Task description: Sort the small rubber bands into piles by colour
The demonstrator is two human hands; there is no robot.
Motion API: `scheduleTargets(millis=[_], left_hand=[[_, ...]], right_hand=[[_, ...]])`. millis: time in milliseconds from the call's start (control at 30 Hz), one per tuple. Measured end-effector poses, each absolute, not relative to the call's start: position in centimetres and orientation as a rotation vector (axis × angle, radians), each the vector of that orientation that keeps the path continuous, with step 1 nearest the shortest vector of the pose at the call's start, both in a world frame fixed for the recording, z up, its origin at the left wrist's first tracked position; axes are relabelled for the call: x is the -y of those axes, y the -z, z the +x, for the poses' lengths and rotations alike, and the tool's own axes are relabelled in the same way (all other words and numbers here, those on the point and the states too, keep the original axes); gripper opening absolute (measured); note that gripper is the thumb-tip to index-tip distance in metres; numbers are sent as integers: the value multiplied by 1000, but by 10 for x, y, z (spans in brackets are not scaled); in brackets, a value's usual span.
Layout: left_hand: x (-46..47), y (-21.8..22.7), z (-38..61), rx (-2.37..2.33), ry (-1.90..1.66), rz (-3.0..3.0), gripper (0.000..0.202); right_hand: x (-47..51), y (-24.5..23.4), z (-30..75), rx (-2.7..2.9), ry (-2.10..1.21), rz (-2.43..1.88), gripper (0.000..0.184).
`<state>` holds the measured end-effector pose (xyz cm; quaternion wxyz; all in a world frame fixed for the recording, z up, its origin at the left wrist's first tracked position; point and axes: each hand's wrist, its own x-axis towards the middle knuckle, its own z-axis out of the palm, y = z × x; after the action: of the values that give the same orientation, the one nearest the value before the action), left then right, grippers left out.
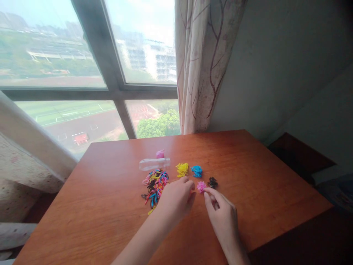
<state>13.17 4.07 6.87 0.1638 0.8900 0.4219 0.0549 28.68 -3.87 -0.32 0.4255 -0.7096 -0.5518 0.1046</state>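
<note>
My right hand (223,211) has its thumb and index finger pinched at the edge of a small pink pile of elastic bands (201,186). It seems to grip a pink band there. Left of that pile, my left hand (178,195) is closed, its fingers curled down. An orange-red bit shows by its fingertips, but what they hold is hidden. Beside the left hand lies a larger mixed heap of coloured elastic bands (156,186), partly covered by the hand. Sorted piles of yellow bands (182,169), blue bands (196,171) and black bands (212,182) lie around the hands.
A clear plastic bottle (154,163) lies on its side behind the mixed heap, with a small pink object (160,154) behind it. The wooden table (261,191) stands against a window (116,92) with a patterned curtain (201,66).
</note>
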Motion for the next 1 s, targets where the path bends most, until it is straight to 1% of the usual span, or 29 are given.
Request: scheduleTargets(millis=[133, 233, 333, 533, 733, 1000], left_hand=[[-25, -57, 73, -1398, -213, 2404, 17], [-15, -45, 36, -1503, -289, 2284, 18], [-8, -36, 16, -1553, -343, 2243, 18], [1, -25, 16, -1594, -334, 2205, 16], [2, -19, 22, -1594, -314, 2194, 17], [4, -16, 19, -1558, -432, 2160, 18]], right_hand=[[34, -2, 238, 1603, -351, -1663, 23], [30, -5, 211, 1754, -403, -1695, 17], [26, -8, 194, 1852, -444, -1766, 16], [18, -11, 180, 1897, -449, -1833, 14], [10, -13, 172, 1833, -460, -1927, 4], [7, -13, 167, 1770, -489, -1921, 13]])
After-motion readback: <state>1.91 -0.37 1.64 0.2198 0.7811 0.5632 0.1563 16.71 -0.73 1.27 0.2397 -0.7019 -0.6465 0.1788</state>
